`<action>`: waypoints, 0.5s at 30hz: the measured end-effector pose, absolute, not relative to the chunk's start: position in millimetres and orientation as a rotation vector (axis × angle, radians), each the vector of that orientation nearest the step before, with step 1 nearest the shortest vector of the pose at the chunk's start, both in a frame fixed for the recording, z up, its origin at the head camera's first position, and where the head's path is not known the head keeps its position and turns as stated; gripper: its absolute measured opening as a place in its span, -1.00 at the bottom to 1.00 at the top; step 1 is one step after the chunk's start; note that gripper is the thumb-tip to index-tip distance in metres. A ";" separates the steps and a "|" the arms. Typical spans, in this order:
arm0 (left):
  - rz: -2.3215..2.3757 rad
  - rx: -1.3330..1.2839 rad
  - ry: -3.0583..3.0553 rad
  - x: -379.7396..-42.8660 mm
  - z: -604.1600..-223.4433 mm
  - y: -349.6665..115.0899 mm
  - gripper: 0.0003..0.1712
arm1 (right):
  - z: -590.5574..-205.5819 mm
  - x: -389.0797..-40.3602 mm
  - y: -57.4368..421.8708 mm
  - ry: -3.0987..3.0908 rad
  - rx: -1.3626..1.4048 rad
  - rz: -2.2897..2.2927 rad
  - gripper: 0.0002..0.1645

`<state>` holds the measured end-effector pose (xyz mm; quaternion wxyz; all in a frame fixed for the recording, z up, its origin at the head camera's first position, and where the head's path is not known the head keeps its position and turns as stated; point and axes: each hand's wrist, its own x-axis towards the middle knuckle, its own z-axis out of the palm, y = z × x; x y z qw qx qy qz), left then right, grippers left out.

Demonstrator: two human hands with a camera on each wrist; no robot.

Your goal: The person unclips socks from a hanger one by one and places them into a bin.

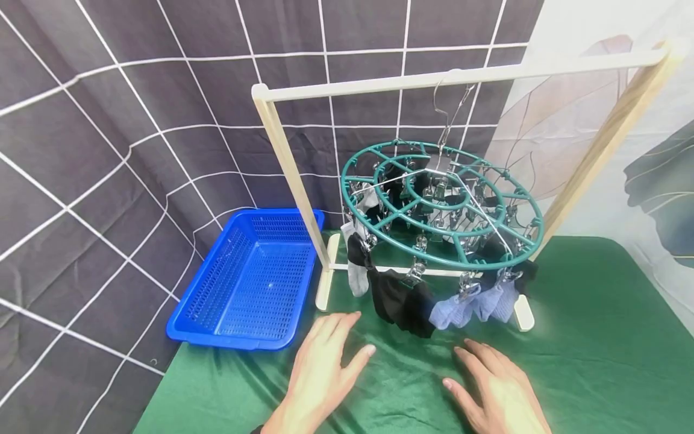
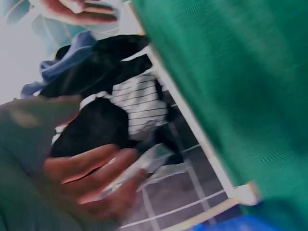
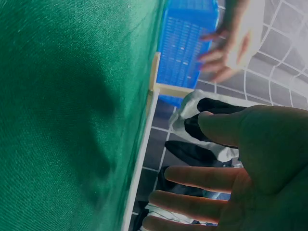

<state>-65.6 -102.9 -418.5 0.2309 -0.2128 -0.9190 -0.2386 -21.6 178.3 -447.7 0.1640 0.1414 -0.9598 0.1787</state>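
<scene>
A round green clip hanger (image 1: 401,211) hangs by its metal hook from a wooden rack, with several socks in its clips. Along its near rim are a black sock (image 1: 401,301), a blue sock (image 1: 477,306) and a grey-white sock (image 1: 356,277). A striped sock (image 2: 139,103) shows in the left wrist view. My left hand (image 1: 320,367) is above the green cloth, in front of the black sock, fingers extended and holding nothing. My right hand (image 1: 496,386), below the blue sock, has its fingers spread and holds nothing.
A blue plastic basket (image 1: 255,289) stands left of the rack, with nothing seen in it. The rack's white top bar (image 1: 368,86) and wooden left post (image 1: 293,175) frame the hanger. Behind is a dark grid-patterned curtain (image 1: 217,90). Green cloth (image 1: 596,361) covers the table.
</scene>
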 end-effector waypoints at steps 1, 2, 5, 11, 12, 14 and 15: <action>-0.714 -0.609 -2.452 -66.5 -409.4 -100.1 -0.45 | -447.6 -21.6 178.3 -2.724 0.409 0.512 -0.37; -0.778 -0.643 -2.373 -67.6 -399.0 -96.8 -0.49 | -447.6 -21.7 178.4 -2.712 0.414 0.513 -0.37; -0.952 -0.763 -2.151 -71.9 -365.8 -84.1 -0.55 | -447.5 -22.1 179.2 -2.671 0.430 0.519 -0.37; -1.152 -0.875 -2.097 -80.0 -321.8 -58.9 -0.43 | -445.8 -20.3 178.5 -2.655 0.436 0.526 -0.37; -1.165 -0.877 -2.122 -80.9 -318.4 -55.8 -0.40 | -445.3 -19.6 178.0 -2.659 0.438 0.534 -0.37; -1.174 -0.878 -2.167 -82.9 -315.5 -50.9 -0.35 | -444.4 -18.5 176.8 -2.672 0.433 0.548 -0.37; -1.174 -0.877 -2.188 -84.4 -316.1 -49.0 -0.33 | -443.9 -17.8 176.2 -2.682 0.429 0.554 -0.38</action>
